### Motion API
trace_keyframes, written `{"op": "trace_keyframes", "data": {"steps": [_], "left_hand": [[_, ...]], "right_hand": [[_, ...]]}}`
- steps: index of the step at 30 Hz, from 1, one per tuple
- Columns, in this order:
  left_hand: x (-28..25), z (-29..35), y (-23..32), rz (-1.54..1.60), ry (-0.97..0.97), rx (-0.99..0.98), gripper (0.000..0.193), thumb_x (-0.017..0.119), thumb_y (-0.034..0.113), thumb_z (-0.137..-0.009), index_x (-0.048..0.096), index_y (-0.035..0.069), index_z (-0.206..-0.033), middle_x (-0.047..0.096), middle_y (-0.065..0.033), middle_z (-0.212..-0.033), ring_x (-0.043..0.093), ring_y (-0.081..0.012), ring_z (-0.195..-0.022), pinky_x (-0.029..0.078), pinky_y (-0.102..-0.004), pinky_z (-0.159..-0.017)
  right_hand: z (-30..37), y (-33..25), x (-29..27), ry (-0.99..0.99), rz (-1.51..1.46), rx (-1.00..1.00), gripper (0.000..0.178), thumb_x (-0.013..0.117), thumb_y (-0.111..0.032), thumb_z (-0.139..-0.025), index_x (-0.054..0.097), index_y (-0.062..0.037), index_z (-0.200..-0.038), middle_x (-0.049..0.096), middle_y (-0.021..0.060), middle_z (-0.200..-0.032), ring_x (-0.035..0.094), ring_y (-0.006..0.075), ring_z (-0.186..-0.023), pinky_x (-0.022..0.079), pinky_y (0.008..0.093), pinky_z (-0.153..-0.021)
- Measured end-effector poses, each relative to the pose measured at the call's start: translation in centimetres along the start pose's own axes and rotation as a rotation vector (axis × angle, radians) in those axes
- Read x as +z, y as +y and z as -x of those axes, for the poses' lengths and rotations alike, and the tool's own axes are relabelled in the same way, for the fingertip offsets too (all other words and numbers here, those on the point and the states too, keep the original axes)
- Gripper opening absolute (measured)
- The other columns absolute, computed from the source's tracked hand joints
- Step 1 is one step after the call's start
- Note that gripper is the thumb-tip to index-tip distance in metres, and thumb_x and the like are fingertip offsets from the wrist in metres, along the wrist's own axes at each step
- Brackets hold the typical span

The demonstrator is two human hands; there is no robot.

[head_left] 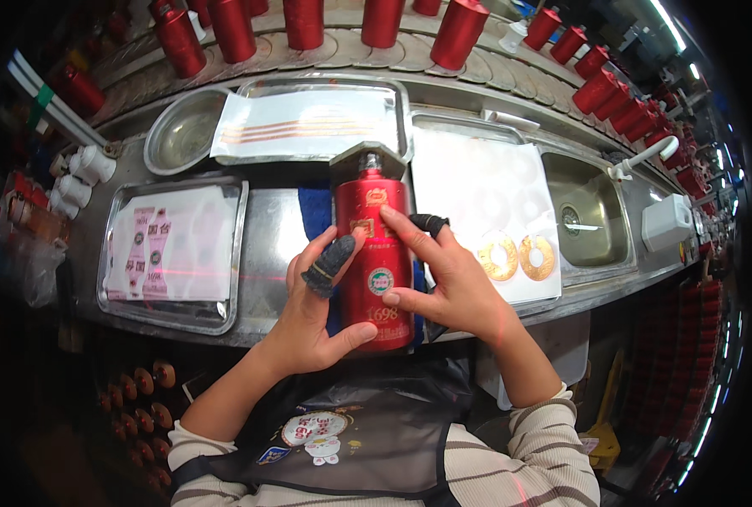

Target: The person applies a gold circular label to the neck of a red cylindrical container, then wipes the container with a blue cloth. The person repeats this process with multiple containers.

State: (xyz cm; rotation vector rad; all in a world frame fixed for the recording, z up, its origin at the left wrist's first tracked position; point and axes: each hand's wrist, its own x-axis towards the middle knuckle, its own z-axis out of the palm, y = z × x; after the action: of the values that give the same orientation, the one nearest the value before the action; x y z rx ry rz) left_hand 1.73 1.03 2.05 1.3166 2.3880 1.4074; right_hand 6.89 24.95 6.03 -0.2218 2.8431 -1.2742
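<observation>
In front of me a red bottle [374, 296] lies on its back, its neck away from me, with gold print and a round green-and-white sticker on its face. Under its neck end is a dark angular rest [346, 165], and a blue cloth [314, 211] shows beneath it. Around the bottle's left side, my left hand [308, 308] has its thumb on the lower body and its fingertips by the gold marks. My right hand [456, 279] grips the right side, index finger on the upper face and thumb near the sticker. Both hands wear dark finger covers.
Left stands a metal tray [239, 253] with pink-printed label sheets. Behind are a steel bowl [163, 139] and another tray [408, 110] holding a striped sheet. To the right lie a white sheet [485, 194] with gold ring labels and a sink [570, 253]. Red bottles [304, 21] line the conveyor beyond.
</observation>
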Motion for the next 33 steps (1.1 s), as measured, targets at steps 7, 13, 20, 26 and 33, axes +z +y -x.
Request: {"op": "trace_keyframes", "data": {"steps": [7, 13, 20, 26, 33], "left_hand": [[0.8, -0.3, 0.0, 0.170, 0.002, -0.066, 0.100, 0.074, 0.039, -0.080, 0.025, 0.002, -0.159, 0.024, -0.0221, -0.163, 0.023, -0.0370, -0.151, 0.018, -0.0475, -0.122], [2.6, 0.2, 0.7, 0.345, 0.122, -0.129, 0.109, 0.071, 0.049, -0.082, 0.012, 0.001, -0.161, 0.014, -0.0171, -0.168, 0.021, -0.0320, -0.153, 0.018, -0.0446, -0.123], [4.3, 1.4, 1.0, 0.649, 0.157, -0.255, 0.111, 0.076, 0.025, -0.078, 0.006, 0.000, -0.161, 0.027, -0.0202, -0.161, 0.034, -0.0295, -0.145, 0.025, -0.0410, -0.120], [3.8, 1.6, 0.9, 0.655, 0.108, -0.280, 0.112, 0.079, 0.028, -0.079, 0.008, -0.002, -0.160, 0.028, -0.0195, -0.160, 0.034, -0.0284, -0.145, 0.027, -0.0398, -0.119], [3.9, 1.8, 1.1, 0.731, 0.125, -0.306, 0.111, 0.076, 0.017, -0.078, 0.003, -0.003, -0.160, 0.025, -0.0216, -0.160, 0.034, -0.0295, -0.145, 0.029, -0.0410, -0.119]], "right_hand": [[0.0, 0.7, -0.7, -0.100, 0.087, 0.064, 0.093, 0.071, -0.058, -0.086, 0.020, -0.0370, -0.161, 0.048, 0.0201, -0.084, 0.053, 0.0375, -0.075, 0.045, 0.0424, -0.074], [-0.5, 5.4, -0.7, 0.485, -0.884, 0.282, 0.044, 0.062, -0.036, -0.100, 0.064, -0.0058, -0.132, 0.071, 0.0098, -0.101, 0.062, 0.0111, -0.076, 0.050, 0.0235, -0.069], [1.7, 2.8, -0.6, 0.473, -0.883, 0.153, 0.034, 0.064, -0.007, -0.090, 0.057, -0.0028, -0.124, 0.065, 0.0076, -0.102, 0.066, 0.0154, -0.091, 0.052, 0.0273, -0.080], [2.4, -2.1, 1.5, 0.176, -0.227, -0.423, 0.036, 0.074, -0.003, -0.078, 0.058, -0.0055, -0.110, 0.056, 0.0129, -0.093, 0.060, 0.0334, -0.089, 0.049, 0.0411, -0.072], [-10.7, 1.6, -2.9, 0.360, 0.124, -0.653, 0.032, 0.071, -0.002, -0.079, 0.061, -0.0035, -0.109, 0.059, 0.0141, -0.086, 0.060, 0.0362, -0.080, 0.049, 0.0430, -0.069]]}}
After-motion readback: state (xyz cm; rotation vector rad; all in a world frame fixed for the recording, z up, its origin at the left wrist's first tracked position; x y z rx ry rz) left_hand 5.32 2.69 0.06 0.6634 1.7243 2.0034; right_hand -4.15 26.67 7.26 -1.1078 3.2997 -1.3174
